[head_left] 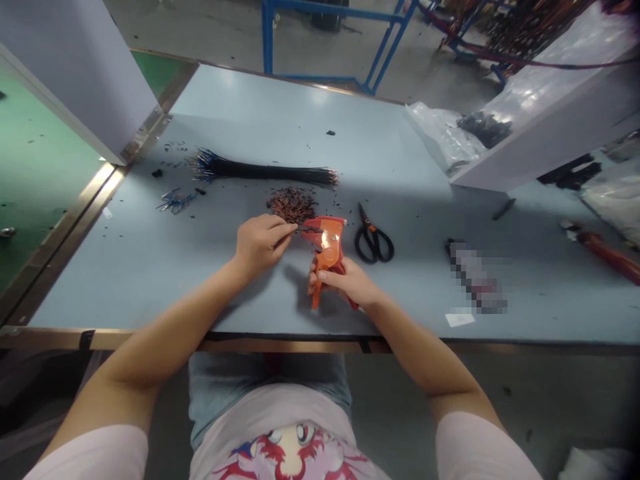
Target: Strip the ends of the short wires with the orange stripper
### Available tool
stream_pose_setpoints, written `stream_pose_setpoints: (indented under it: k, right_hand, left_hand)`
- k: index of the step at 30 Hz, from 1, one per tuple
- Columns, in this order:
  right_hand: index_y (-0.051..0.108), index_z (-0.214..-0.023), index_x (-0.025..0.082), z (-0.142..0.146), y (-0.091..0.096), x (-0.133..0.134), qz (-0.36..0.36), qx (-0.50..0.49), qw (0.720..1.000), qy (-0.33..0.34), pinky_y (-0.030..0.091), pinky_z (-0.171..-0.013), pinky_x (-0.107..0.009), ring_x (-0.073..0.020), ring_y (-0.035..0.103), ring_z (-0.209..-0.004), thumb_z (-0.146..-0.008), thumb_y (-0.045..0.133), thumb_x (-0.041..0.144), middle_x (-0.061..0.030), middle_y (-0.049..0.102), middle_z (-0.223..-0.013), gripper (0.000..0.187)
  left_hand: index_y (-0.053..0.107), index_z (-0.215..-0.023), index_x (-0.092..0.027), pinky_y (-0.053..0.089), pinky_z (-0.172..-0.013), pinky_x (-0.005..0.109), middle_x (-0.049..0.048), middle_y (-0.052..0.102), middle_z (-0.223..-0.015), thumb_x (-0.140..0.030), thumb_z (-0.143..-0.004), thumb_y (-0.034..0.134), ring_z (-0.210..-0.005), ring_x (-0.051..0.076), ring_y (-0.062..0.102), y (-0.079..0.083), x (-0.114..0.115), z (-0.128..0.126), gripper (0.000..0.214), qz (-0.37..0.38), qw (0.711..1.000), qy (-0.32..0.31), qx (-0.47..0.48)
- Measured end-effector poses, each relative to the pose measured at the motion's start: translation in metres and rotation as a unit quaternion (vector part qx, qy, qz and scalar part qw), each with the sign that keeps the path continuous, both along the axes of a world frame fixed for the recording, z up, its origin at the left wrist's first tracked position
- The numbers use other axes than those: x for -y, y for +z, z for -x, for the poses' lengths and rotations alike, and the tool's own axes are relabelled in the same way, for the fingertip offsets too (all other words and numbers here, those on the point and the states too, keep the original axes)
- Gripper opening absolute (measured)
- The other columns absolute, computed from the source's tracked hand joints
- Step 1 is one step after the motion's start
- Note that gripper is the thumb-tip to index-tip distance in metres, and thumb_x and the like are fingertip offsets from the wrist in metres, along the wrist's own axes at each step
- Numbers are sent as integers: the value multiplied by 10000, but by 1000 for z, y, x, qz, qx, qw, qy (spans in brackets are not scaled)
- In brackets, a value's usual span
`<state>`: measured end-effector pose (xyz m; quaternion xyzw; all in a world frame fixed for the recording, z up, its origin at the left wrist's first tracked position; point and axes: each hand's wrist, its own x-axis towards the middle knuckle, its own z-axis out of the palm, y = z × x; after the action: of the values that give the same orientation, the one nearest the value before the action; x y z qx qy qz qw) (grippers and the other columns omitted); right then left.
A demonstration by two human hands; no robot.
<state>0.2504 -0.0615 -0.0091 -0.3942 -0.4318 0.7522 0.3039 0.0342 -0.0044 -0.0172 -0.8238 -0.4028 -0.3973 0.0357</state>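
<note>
My left hand (261,247) pinches a thin black wire (310,230), its end reaching into the jaws of an orange wire stripper (327,253). My right hand (345,283) is closed around the stripper's handles, just below its head. Both hands are above the pale blue workbench (125,280). Beyond them, a long bundle of black wires (260,171) with blue-tipped ends lies across the bench. A small heap of copper-coloured wire bits (291,205) sits between the bundle and my hands. Black-handled scissors (374,241) lie to the right of the stripper, apart from my right hand.
Small black scraps and a few blue-ended wire pieces (175,201) are scattered at the bench's left. To the right lie a pixelated blurred item (475,277), a red-handled tool (607,258) and a plastic bag (440,137). White panels overhang both back corners.
</note>
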Motion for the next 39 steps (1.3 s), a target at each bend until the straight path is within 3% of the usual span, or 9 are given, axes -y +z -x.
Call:
stream_pose_setpoints:
  k: [20,29,33,35,37,39]
  right_hand:
    - [530,-732,163,-1,3,2,-31,11,999,7,535,-494,-283,-149,616,-526,-818,663,367,1,599,-605,258]
    - [497,-622,172,4,9,7,-43,33,998,9,496,-423,-261,-110,523,-402,-802,665,367,36,517,-496,314]
    - [439,-587,187,5,9,8,-26,7,999,-29,424,-356,-230,-71,402,-324,-794,676,372,84,394,-436,365]
    - [478,-644,183,3,7,5,-7,-17,999,-42,472,-401,-256,-83,446,-363,-773,702,371,72,445,-482,320]
    - [552,-789,174,0,5,1,12,-53,997,-53,555,-544,-325,-131,579,-511,-733,740,382,21,573,-627,285]
    - [582,-920,174,-4,2,-5,33,-95,992,-70,575,-688,-389,-176,648,-682,-700,759,406,-25,635,-784,365]
  left_hand:
    - [713,-914,-215,431,-624,259,20,714,-795,-289,-873,559,-706,138,628,-1,2,0,176,-15,1000,5,4]
    - [691,-893,-210,351,-547,251,6,648,-662,-296,-914,495,-613,115,576,4,7,-1,215,-4,999,7,-40]
    - [691,-885,-210,349,-544,248,7,660,-680,-282,-906,508,-621,116,583,3,6,-1,197,-24,999,4,-42]
    - [694,-881,-210,357,-548,248,8,670,-691,-280,-902,512,-631,119,592,3,5,0,196,-23,999,8,-37]
    - [698,-877,-209,377,-565,249,11,676,-695,-285,-896,516,-637,122,599,3,3,1,198,-11,1000,19,-19]
    - [700,-875,-202,399,-587,253,16,679,-694,-282,-886,524,-639,127,601,3,0,2,194,2,999,32,6]
